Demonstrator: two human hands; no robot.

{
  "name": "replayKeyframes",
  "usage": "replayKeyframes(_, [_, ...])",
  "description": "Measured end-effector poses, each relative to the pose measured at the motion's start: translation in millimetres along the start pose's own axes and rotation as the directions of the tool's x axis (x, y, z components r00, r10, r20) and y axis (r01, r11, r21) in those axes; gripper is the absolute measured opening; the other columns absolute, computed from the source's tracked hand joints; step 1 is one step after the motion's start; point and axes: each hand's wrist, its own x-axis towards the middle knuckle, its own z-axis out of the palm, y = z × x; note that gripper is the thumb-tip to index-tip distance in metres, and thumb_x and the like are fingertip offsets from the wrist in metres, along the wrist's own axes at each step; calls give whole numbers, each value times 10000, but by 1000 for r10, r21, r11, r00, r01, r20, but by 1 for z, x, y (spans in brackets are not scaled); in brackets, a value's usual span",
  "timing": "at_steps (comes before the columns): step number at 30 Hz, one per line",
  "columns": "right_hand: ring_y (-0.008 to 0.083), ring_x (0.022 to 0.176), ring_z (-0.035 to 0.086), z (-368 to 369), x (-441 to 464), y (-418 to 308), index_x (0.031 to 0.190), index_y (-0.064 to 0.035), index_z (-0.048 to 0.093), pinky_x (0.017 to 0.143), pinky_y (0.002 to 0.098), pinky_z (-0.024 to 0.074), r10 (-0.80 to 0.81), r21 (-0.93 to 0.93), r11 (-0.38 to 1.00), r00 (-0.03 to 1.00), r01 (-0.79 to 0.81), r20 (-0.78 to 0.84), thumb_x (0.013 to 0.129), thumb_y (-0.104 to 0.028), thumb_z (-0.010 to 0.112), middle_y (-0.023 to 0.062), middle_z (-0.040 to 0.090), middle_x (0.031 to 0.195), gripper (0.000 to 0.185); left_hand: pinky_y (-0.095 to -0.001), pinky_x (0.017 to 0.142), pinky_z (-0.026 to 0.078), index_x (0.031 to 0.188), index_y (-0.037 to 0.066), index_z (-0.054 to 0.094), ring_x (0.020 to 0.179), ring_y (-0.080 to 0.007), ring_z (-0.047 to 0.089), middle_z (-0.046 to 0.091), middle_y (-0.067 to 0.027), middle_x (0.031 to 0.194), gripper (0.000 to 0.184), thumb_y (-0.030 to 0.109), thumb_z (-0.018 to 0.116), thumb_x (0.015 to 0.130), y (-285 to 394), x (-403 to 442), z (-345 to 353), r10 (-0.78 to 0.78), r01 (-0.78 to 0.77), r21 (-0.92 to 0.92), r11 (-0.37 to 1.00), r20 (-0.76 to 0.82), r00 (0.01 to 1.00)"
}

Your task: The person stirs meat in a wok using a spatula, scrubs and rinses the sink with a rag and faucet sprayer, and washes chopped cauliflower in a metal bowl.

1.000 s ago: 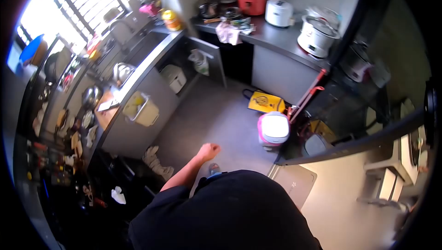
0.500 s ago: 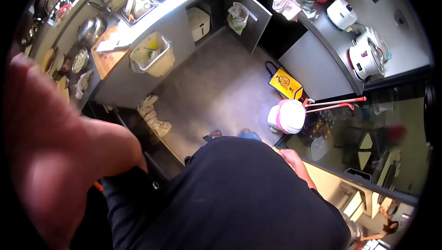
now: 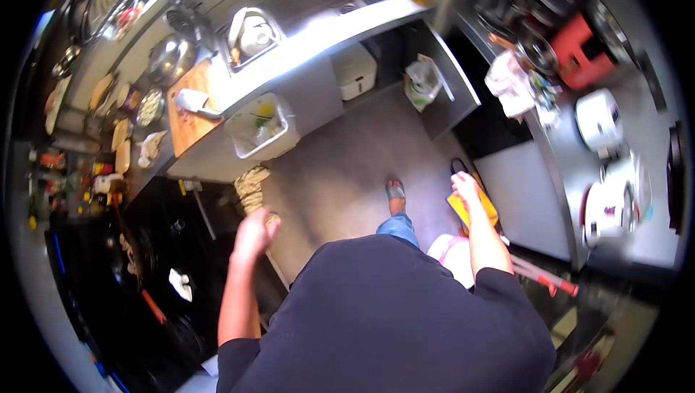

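Observation:
My left hand (image 3: 255, 234) hangs in the air in front of me, slightly smeared by motion. Its fingers are loosely bent with the thumb apart, and no object shows in it. Below and just beyond it lies a crumpled cream cloth (image 3: 250, 189) on the floor. My right hand (image 3: 465, 187) is over the yellow bag (image 3: 478, 210), loosely open with nothing visible in it. Whether it touches the bag is unclear. A white and pink bin (image 3: 450, 257) is partly hidden by my right forearm. One sandalled foot (image 3: 395, 190) is forward on the floor.
Ahead, a cupboard door (image 3: 452, 96) stands open with a bag hanging on it. A white waste bin (image 3: 279, 145) hangs from the counter below a cleaver (image 3: 197, 102) on a cutting board (image 3: 187, 129). The black stove (image 3: 94, 299) is left, cookers (image 3: 599, 119) right.
My left arm has dropped from close to the camera to in front of me. My right hand has moved forward from beside my hip. My view has turned, and one foot is now further ahead.

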Motion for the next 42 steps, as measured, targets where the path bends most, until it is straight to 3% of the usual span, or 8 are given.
replayKeyframes(2, [304, 1092, 706, -19, 84, -44, 1416, 1, 566, 929, 405, 564, -128, -277, 958, 975, 74, -182, 903, -368, 740, 186, 722, 1225, 656, -469, 1006, 516, 1151, 34, 722, 1130, -380, 670, 726, -221, 1136, 488, 459, 704, 912, -37, -14, 69, -372, 183, 380, 907, 515, 773])
replayKeyframes(6, [372, 1346, 558, -46, 181, -148, 1505, -14, 457, 1126, 470, 441, -245, -633, 773, 940, 40, -239, 885, -474, 703, 264, 573, 1440, 810, -409, 850, 558, 1085, 42, 744, 923, -253, 719, 768, -127, 1025, 389, 396, 724, 925, -71, -109, 163, -622, 842, -383, 379, 568, 539])
replayKeyframes(9, [380, 1350, 551, -48, 227, -180, 1539, -3, 395, 1121, 456, 443, -195, -744, 667, 973, 41, -121, 878, -448, 724, 272, 560, 1448, 862, -348, 665, 534, 966, 12, 739, 708, -178, 663, 728, -52, 832, 311, 321, 707, 945, -49, -164, 205, -922, 850, -490, 193, 208, 328])
replayKeyframes(13, [393, 1185, 659, -29, 252, -188, 1197, 37, 655, 1024, 455, 501, -125, -660, 751, 978, -17, -168, 840, -409, 760, 256, 701, 1206, 581, -324, 617, 531, 888, 64, 729, 690, -119, 639, 696, -26, 797, 266, 312, 696, 976, -4, -164, 214, -795, 772, -621, -136, 533, 289])
replayKeyframes(19, [164, 476, 539, 29, 210, -195, 991, -9, 636, 397, 322, 413, 62, -465, 881, 996, -85, -66, 926, -210, 687, 54, 561, 651, 217, -323, 725, 540, 1024, 80, 761, 783, -144, 659, 744, -62, 955, 346, 411, 706, 940, 12, -114, 237, -708, 763, -646, -18, 548, 446])
replayKeyframes(25, [246, 704, 723, 163, 150, -252, 1201, 54, 602, 491, 330, 588, 197, -313, 942, 955, -122, 221, 968, -317, 727, 148, 676, 889, 456, -351, 683, 519, 997, 87, 745, 751, -164, 631, 705, -43, 857, 339, 410, 643, 979, -148, -53, 299, -546, 732, -681, -22, 622, 562])
replayKeyframes(31, [292, 904, 747, 280, 162, -313, 1253, 67, 560, 628, 372, 643, 234, -246, 959, 886, -142, 401, 952, -332, 743, 211, 632, 1217, 533, -321, 641, 511, 987, 57, 739, 659, -134, 600, 680, -20, 762, 304, 357, 687, 979, -262, 51, 154, -827, 574, -756, 314, 79, 556])
replayKeyframes(42, [314, 1040, 729, 370, 191, -385, 1596, 36, 148, 787, 403, 643, 175, -119, 984, 840, -133, 513, 950, -5, 602, 226, 651, 1199, 791, -342, 802, 572, 1050, 39, 762, 871, -219, 748, 777, -136, 959, 271, 284, 737, 936, -146, 155, -2, -804, 515, -684, 517, -182, 566])
